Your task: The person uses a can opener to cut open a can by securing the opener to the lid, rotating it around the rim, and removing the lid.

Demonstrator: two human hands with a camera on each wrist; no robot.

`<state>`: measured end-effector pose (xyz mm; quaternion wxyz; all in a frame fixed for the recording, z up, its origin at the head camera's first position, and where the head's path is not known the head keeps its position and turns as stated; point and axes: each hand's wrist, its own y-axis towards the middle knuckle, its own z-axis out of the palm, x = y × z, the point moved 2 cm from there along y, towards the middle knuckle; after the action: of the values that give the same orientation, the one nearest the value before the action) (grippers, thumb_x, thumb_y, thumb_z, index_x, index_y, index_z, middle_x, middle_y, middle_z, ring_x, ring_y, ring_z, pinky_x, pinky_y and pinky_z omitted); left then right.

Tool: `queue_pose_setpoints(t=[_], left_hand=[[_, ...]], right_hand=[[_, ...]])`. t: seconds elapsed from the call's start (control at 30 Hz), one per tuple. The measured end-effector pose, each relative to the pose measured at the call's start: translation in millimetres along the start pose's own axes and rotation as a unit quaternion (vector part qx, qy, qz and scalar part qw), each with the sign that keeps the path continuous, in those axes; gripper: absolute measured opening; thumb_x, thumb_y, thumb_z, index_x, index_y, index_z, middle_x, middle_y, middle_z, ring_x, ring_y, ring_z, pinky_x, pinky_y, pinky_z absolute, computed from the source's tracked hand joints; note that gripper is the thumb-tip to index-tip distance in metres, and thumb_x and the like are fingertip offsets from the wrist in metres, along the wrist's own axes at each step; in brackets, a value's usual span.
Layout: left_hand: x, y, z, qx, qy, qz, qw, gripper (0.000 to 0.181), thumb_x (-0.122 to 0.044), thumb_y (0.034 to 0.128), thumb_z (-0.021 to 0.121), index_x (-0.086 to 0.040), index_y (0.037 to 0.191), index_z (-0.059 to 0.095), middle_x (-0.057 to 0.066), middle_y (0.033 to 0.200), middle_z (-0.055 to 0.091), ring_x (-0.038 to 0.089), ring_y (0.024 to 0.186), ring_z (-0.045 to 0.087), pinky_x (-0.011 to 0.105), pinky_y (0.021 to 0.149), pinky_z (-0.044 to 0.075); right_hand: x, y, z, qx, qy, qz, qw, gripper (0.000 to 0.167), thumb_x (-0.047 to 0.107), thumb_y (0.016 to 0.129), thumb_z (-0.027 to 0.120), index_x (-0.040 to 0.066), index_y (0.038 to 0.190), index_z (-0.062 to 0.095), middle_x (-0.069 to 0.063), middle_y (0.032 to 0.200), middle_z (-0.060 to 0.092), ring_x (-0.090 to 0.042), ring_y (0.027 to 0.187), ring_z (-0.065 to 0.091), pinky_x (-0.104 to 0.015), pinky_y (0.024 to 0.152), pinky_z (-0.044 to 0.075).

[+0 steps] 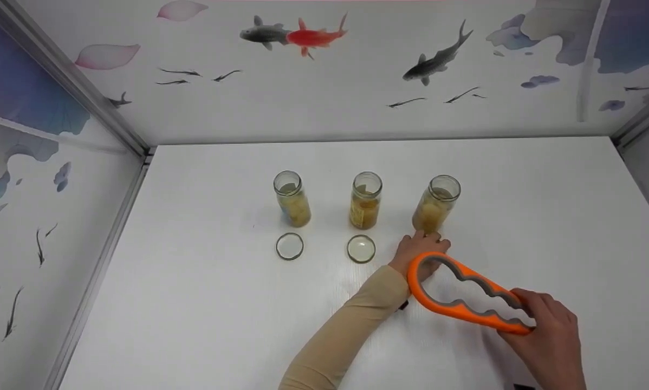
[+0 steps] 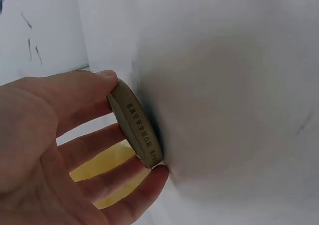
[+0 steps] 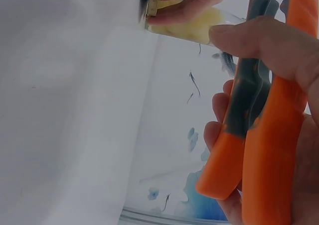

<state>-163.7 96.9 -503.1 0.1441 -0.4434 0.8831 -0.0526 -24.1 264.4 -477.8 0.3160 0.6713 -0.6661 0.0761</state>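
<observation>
My left hand pinches a jar lid by its rim, low over the table in front of the right glass jar. Printed characters run along the lid's edge in the left wrist view; in the head view the hand covers it. My right hand grips the handle ends of an orange jar opener with grey scalloped inner edges. The opener's loop end overlaps my left wrist in the head view. This right jar stands uncovered, with pale yellow contents.
Two more uncovered jars stand in the row, a middle jar and a left jar. A lid lies before each: the middle lid and the left lid. Printed panels border the white table.
</observation>
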Motion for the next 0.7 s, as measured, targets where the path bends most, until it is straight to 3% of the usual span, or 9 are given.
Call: queue_pose_setpoints(t=[0.23,0.4,0.53,0.6,0.7], left_hand=[[-0.9,-11.5,-3.4,-0.063,-0.014,0.022,0.9977,0.021,-0.024,0.0955,0.063,-0.023,0.116,0.064,-0.007,0.123,0.057,0.017,0.109,0.05,0.029,0.076,0.045],[-2.2,-22.6,-9.6,-0.076,-0.066,0.035,0.9943,0.023,-0.02,0.0966,0.061,-0.017,0.12,0.063,-0.001,0.144,0.046,0.021,0.124,0.042,0.037,0.084,0.045],[0.6,-26.8,-9.7,-0.078,-0.102,0.05,0.9905,0.027,-0.019,0.096,0.062,-0.015,0.123,0.061,0.001,0.146,0.044,0.023,0.131,0.037,0.043,0.089,0.044],[2.7,-27.9,-9.1,-0.072,-0.107,0.053,0.9902,0.032,-0.022,0.0963,0.061,-0.018,0.128,0.059,0.002,0.148,0.042,0.023,0.132,0.036,0.043,0.093,0.042],[5.1,-30.1,-8.7,-0.062,-0.097,0.059,0.9915,0.04,-0.03,0.0984,0.057,-0.022,0.137,0.054,0.001,0.15,0.039,0.021,0.134,0.034,0.041,0.099,0.037]], right_hand=[[1,-0.4,2,-0.013,0.005,-0.018,0.9997,0.057,-0.012,0.047,0.087,-0.001,0.098,0.065,-0.011,0.082,0.062,-0.025,0.073,0.049,-0.042,0.07,0.033],[3,-0.2,4,-0.004,-0.002,-0.002,1.0,0.057,-0.012,0.049,0.088,-0.002,0.1,0.065,-0.013,0.084,0.062,-0.027,0.074,0.05,-0.046,0.071,0.034],[3,-0.6,4,0.001,-0.003,0.01,0.9999,0.057,-0.012,0.05,0.087,-0.002,0.101,0.064,-0.014,0.086,0.061,-0.029,0.076,0.052,-0.047,0.073,0.035],[2,-0.8,5,0.007,-0.001,0.017,0.9998,0.058,-0.013,0.051,0.087,-0.002,0.103,0.064,-0.014,0.089,0.06,-0.03,0.078,0.054,-0.041,0.076,0.039],[1,-1.9,5,0.02,0.006,0.029,0.9994,0.058,-0.013,0.053,0.087,-0.001,0.104,0.063,-0.014,0.095,0.055,-0.031,0.079,0.055,-0.018,0.075,0.041]])
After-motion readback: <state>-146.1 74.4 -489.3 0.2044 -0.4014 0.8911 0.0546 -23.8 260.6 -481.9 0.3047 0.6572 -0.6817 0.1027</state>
